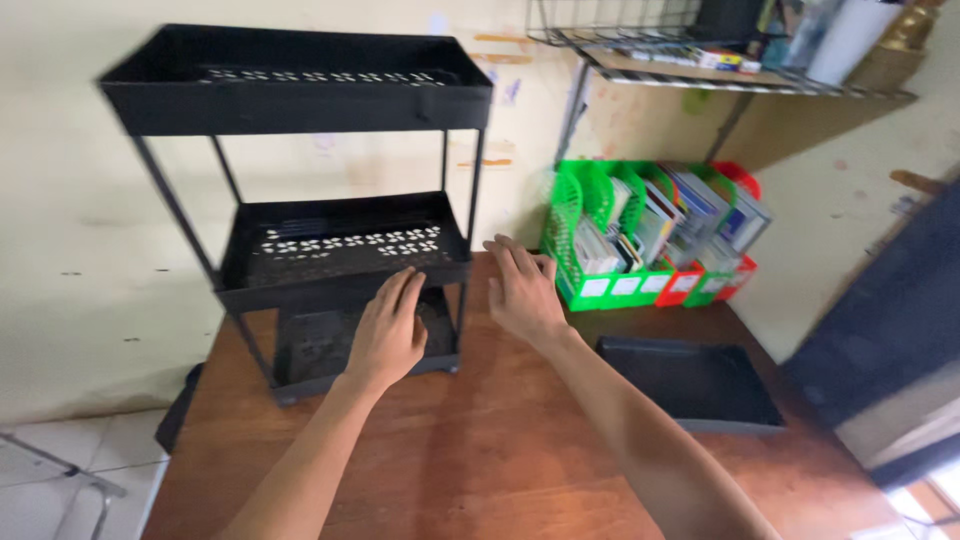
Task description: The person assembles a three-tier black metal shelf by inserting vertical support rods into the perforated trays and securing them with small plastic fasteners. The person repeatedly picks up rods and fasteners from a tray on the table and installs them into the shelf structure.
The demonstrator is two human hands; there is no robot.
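the black three-tier rack (330, 210) stood upright at the far left of the brown wooden table (480, 450), close to the pale wall. the left hand (388, 330) lay with fingers spread against the front edge of the middle tray (345, 250), its grip loose and holding nothing. the right hand (522, 290) hovered just beside the rack's right front post, flat and wide, also empty. a separate black tray (695, 385) lay flat on the table to the right, well apart from the rack. behind it, green and red file holders (650, 230) full of papers stood against the wall under a wire shelf (700, 60).
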